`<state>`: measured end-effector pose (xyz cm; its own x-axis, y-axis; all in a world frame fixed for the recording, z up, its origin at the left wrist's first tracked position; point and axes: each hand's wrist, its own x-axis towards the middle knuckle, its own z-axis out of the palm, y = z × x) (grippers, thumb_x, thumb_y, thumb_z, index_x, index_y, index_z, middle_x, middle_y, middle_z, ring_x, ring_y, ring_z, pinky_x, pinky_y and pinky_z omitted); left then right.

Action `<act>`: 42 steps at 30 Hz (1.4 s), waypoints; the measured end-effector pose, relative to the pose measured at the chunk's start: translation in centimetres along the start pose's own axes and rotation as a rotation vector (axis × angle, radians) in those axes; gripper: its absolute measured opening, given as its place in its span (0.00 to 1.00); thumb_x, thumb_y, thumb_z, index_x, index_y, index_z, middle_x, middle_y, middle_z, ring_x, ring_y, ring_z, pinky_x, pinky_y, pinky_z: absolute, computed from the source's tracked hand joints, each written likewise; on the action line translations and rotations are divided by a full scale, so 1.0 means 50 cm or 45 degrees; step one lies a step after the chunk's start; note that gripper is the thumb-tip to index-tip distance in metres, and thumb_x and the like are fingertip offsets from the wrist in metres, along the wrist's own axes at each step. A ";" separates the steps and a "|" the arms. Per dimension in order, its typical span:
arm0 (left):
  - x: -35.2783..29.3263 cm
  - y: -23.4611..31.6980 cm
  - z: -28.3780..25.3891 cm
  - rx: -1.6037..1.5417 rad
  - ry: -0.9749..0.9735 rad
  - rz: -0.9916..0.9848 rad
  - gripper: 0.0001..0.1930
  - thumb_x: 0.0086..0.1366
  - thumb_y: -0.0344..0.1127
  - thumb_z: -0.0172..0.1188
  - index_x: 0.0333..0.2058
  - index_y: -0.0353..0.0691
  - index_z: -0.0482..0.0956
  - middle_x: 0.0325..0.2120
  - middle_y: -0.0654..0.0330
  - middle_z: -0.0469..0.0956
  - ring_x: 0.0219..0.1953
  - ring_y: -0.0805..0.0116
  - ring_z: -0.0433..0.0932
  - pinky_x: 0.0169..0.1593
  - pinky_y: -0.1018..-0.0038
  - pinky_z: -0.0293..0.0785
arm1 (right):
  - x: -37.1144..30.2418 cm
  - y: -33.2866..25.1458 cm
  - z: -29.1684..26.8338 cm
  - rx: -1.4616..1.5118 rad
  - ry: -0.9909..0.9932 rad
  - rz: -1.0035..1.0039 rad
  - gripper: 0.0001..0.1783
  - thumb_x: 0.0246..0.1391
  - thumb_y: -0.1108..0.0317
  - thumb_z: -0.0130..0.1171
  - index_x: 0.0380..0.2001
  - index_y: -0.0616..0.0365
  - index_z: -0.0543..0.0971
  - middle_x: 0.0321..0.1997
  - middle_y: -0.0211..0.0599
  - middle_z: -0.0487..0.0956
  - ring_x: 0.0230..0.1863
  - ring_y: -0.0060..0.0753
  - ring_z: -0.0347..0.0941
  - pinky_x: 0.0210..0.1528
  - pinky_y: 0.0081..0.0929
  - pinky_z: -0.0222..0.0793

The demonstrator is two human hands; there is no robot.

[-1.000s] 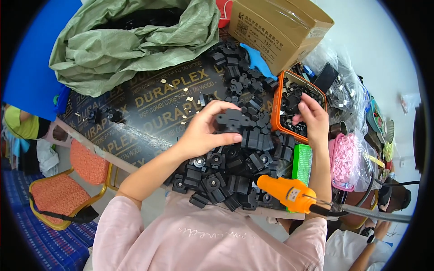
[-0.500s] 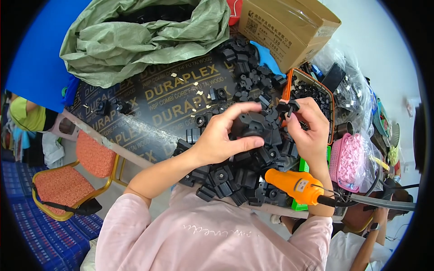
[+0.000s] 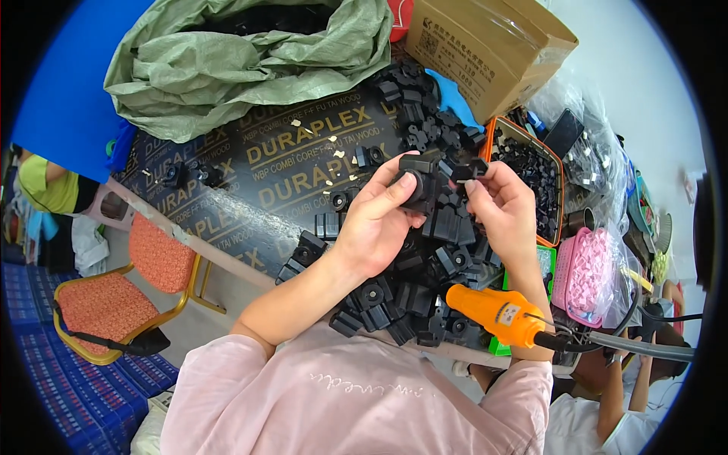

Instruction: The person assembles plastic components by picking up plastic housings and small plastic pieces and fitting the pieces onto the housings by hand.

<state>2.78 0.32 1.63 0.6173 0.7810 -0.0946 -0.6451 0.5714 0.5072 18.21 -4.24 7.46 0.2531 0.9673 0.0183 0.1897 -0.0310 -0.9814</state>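
Observation:
My left hand (image 3: 381,218) is closed round a black plastic housing (image 3: 422,182), thumb laid over its near face. Beside it, my right hand (image 3: 502,203) pinches a small black plastic part (image 3: 471,170) between thumb and fingertips, a short gap from the housing. Beneath both hands spreads a heap of similar black housings (image 3: 413,299), partly hidden by my left hand. Smaller lobed black parts (image 3: 419,136) lie farther back in the pile. An orange electric screwdriver (image 3: 497,316) with a dark cable lies at the near right, against my right forearm.
A green woven sack (image 3: 182,76) of black parts lies at the back, with a cardboard box (image 3: 485,57) right of it. An orange-rimmed bin (image 3: 562,189) and a pink basket (image 3: 562,282) of pink pieces stand at right. Orange chairs (image 3: 102,315) stand left; another person's arm (image 3: 613,398) shows lower right.
My left hand has turned the housing, which now stands more upright with my thumb across it. My right hand has moved slightly left and down with its small part, nearer the housing.

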 end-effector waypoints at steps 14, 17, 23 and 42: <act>-0.010 0.022 -0.001 0.134 -0.145 0.284 0.25 0.51 0.23 0.61 0.47 0.40 0.63 0.44 0.58 0.69 0.45 0.70 0.69 0.49 0.72 0.67 | 0.003 0.001 -0.007 0.334 -0.200 0.078 0.19 0.48 0.77 0.56 0.46 0.64 0.71 0.33 0.32 0.74 0.25 0.17 0.70 0.24 0.14 0.68; -0.009 0.021 -0.002 0.147 -0.155 0.301 0.26 0.49 0.21 0.62 0.47 0.40 0.63 0.46 0.56 0.68 0.49 0.68 0.67 0.53 0.71 0.64 | 0.003 0.002 -0.002 0.341 -0.197 0.069 0.18 0.49 0.78 0.54 0.46 0.65 0.71 0.33 0.33 0.75 0.24 0.17 0.70 0.24 0.14 0.68; -0.008 0.016 -0.008 0.227 -0.184 0.359 0.27 0.48 0.21 0.63 0.47 0.40 0.63 0.48 0.54 0.67 0.50 0.67 0.67 0.54 0.71 0.63 | 0.003 0.010 0.003 0.350 -0.168 0.065 0.17 0.49 0.78 0.55 0.45 0.65 0.71 0.33 0.34 0.75 0.24 0.18 0.70 0.25 0.15 0.69; -0.027 0.011 -0.012 0.712 -0.263 0.584 0.25 0.49 0.23 0.64 0.46 0.36 0.65 0.49 0.51 0.67 0.50 0.66 0.69 0.52 0.70 0.67 | -0.006 0.040 0.011 0.540 -0.328 0.092 0.13 0.46 0.81 0.58 0.38 0.64 0.74 0.30 0.40 0.77 0.25 0.22 0.74 0.27 0.19 0.73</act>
<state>1.33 -0.26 1.54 0.4491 0.8154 0.3653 -0.5669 -0.0559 0.8219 18.01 -4.47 5.39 -0.0016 0.9988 -0.0483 -0.2353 -0.0473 -0.9708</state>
